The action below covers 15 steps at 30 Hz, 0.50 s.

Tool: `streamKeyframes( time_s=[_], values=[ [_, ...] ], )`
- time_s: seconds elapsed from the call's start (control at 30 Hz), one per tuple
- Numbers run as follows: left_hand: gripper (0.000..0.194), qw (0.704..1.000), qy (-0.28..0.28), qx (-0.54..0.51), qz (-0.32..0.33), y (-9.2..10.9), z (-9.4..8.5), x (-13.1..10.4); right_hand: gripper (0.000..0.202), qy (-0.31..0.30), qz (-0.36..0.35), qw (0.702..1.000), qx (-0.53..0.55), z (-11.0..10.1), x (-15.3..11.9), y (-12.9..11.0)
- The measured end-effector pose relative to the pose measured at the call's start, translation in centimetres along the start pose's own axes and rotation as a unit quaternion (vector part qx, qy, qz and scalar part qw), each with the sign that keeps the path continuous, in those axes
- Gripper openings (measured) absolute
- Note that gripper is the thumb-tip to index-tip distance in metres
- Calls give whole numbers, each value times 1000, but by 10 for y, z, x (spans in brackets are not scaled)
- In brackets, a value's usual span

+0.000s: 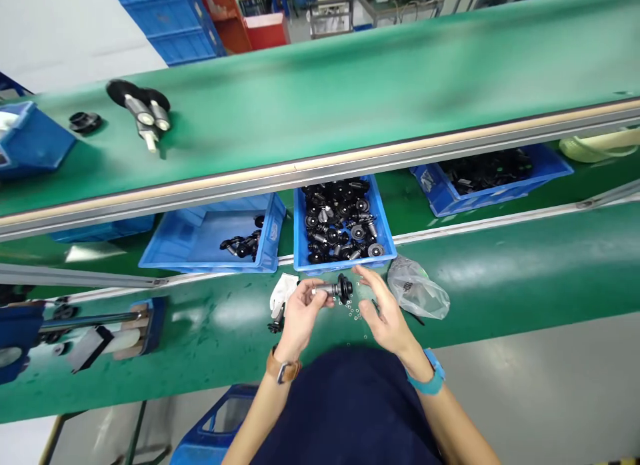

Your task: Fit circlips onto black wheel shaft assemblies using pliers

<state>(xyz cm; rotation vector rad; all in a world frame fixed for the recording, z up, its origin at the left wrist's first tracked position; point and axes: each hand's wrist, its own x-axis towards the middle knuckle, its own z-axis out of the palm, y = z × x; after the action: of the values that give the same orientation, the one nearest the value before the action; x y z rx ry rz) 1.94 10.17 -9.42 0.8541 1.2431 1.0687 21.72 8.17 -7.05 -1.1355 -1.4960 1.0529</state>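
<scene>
Just short of the middle bin (320, 268), the left hand (300, 312) pinches a wheeled shaft (336, 289) between thumb and fingers, its black wheel facing right. The right hand (384, 318) stands a little apart from it with fingers spread; whether a tiny piece sits at those fingertips, I cannot tell. With one hand bearing the shaft, a loosened pinch could drop it among the loose rings (357, 314) lying on the bin's near side. The rings are light and unfenced, so a brushing wrist could scatter them farther from the bin. The plastic bag (425, 295), by the bin's near right corner, could sweep some along if nudged. The bin is heaped, so a part laid carelessly on top could roll over the rim.

Fingers cover some of the shaft, and the right hand may mask more rings. Left of the bin's near left corner, a white glove (283, 293) overlaps a dark part (275, 323); its shape is unclear. The bag's contents are hard to read. Beyond, the shelf (350, 105) cuts off the far end of the middle bin.
</scene>
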Motion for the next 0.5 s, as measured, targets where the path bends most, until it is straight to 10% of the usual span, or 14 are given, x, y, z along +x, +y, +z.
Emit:
streamKeyframes(
  time_s=[0.23,0.5],
  values=[
    [33,999,28,31,33,2,1,-67,77,-134,193,971,30,-17,-32,22],
    [30,999,35,11,35,2,-2,-93,75,-166,97,978,77,-4,-54,11]
  ],
)
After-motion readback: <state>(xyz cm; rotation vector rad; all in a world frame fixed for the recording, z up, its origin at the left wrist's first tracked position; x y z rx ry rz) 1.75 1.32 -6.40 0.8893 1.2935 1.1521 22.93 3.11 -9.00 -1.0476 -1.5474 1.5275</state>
